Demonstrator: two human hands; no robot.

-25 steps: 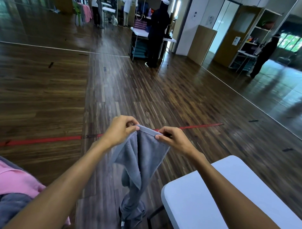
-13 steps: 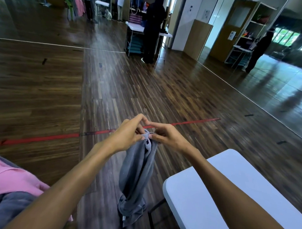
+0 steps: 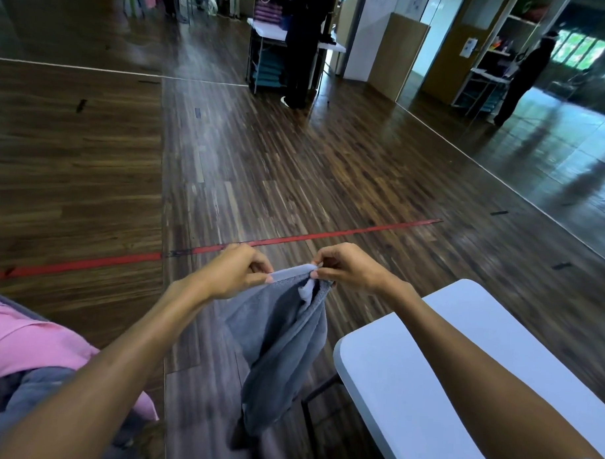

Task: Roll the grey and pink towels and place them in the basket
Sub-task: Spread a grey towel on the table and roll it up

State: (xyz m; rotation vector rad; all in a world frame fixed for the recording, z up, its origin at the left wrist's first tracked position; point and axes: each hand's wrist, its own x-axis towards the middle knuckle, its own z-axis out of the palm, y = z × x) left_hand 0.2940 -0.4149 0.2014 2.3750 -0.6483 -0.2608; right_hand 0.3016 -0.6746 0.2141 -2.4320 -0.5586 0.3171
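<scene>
Change: half a second before, the two hands were bunched together on the gathered top of the grey towel (image 3: 283,335); by this moment they had drawn apart, and a short stretch of the towel's hemmed edge was pulled taut between them.
Left hand (image 3: 236,271): fingers curled, thumb and fingertips pinched the left end of that top edge.
Right hand (image 3: 347,268): fingers curled, it pinched the right end of the edge, where the cloth was bunched and a small white tag hung just under the fingers.
Grey towel: it was held up in the air and hung down in loose folds from both hands, above the wooden floor (image 3: 296,167), just left of the white table (image 3: 461,365); its lower end dropped out of sight near the bottom edge.
Pink towel (image 3: 26,340): it lay in a heap at lower left with more grey cloth (image 3: 31,388) beside and under it, partly behind the left forearm.
White table: its near corner sat under the right forearm.
Floor: a red tape line (image 3: 128,257) ran across it, beyond the hands.
Background: a person in dark clothes (image 3: 302,47) stood at a far table (image 3: 267,32) with stacked towels on and under it.
</scene>
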